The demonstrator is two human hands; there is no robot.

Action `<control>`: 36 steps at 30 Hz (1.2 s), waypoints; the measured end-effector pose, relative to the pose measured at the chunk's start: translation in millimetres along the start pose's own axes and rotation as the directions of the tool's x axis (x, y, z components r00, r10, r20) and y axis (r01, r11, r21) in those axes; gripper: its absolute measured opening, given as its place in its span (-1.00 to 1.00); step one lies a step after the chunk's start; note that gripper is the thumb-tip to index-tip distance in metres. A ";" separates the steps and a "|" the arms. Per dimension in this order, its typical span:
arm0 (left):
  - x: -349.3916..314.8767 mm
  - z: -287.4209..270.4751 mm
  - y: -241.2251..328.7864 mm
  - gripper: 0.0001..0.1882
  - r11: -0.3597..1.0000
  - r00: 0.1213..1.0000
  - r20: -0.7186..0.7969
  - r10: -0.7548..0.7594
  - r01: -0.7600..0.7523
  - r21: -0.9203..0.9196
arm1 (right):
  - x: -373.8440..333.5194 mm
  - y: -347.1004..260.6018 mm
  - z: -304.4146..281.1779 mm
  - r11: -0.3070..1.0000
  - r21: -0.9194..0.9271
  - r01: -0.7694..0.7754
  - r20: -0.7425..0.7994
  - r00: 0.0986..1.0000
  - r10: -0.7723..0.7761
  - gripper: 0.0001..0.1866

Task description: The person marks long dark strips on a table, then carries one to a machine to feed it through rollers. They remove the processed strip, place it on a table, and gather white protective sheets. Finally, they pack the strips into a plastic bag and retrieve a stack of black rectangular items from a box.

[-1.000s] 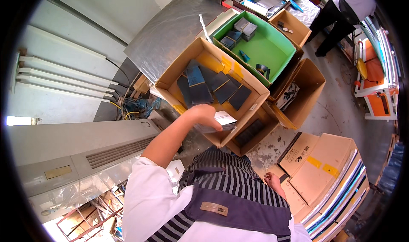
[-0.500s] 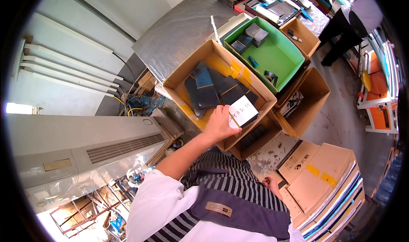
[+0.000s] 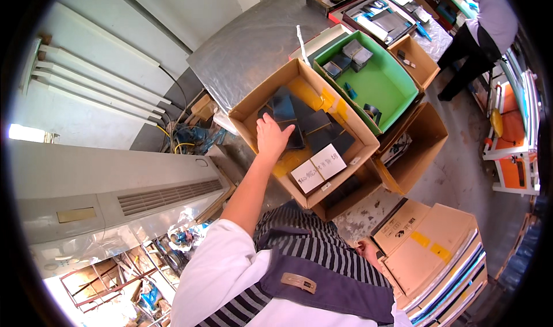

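Note:
My left hand (image 3: 273,135) reaches into a cardboard box (image 3: 245,132), thumb and fingers apart, over the left edge of a banded stack of dark flat sheets (image 3: 285,111). Whether the fingertips touch the stack cannot be made out. Another banded dark stack (image 3: 318,125) lies beside it. Near the box's front wall rests a white-topped bundle (image 3: 318,168) with handwriting and a band around it. At my right side, by my striped apron (image 3: 322,229), my right hand (image 3: 367,250) is small in view with its fingers curled; what they hold, if anything, is hidden.
A green bin (image 3: 377,85) with small dark stacks adjoins the box. Open cartons (image 3: 423,148) stand on the right. A pile of flattened cardboard (image 3: 426,246) is near my right hand. Behind is a table (image 3: 247,44). A person (image 3: 484,27) works at the far right.
My left hand has let go of the white-topped bundle, which now lies at the box's front. The hand has moved left and farther in, over the dark stack.

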State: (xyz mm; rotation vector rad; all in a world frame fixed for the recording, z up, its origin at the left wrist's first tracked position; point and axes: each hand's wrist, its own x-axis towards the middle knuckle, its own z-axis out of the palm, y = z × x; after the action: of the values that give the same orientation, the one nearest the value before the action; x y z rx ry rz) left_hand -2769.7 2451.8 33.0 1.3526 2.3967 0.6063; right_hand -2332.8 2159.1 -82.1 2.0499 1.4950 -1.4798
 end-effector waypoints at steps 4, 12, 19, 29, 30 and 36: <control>15.4 12.6 1.8 -0.21 0.990 0.987 0.083 -0.141 0.138 0.033 | 2.6 -8.8 -8.1 0.998 -0.025 0.050 -0.015 0.999 -0.050 -0.60; 20.8 32.1 -25.2 -0.63 0.790 0.968 0.204 -0.150 0.241 -0.564 | -0.6 -51.3 -32.7 0.968 0.101 0.228 -0.119 0.969 -0.216 -0.61; -87.9 -43.0 81.6 -0.50 0.728 0.800 0.419 0.429 -0.031 -0.685 | -59.1 -243.8 -105.7 0.160 0.871 0.464 -0.374 0.839 -0.396 -0.54; 19.5 20.5 -44.3 -0.38 0.955 0.984 -0.100 -0.150 0.118 -0.273 | -54.8 -195.9 -98.3 0.119 0.961 0.248 -0.213 0.945 -0.248 -0.63; 34.0 16.9 -48.4 -0.32 0.869 0.939 0.144 -0.312 0.343 -0.356 | -56.2 -193.6 -99.2 0.115 0.960 0.255 -0.223 0.946 -0.235 -0.63; 68.9 45.3 -71.5 -0.55 0.675 0.864 0.252 -0.436 0.499 -0.543 | -57.7 -179.0 -103.5 0.129 0.943 0.306 -0.271 0.933 -0.235 -0.64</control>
State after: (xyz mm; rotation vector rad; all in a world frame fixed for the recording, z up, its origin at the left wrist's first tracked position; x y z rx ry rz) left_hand -2834.7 2487.5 -47.0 0.4537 2.0671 0.9915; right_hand -2414.7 2275.1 78.8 2.3719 0.8859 -3.2467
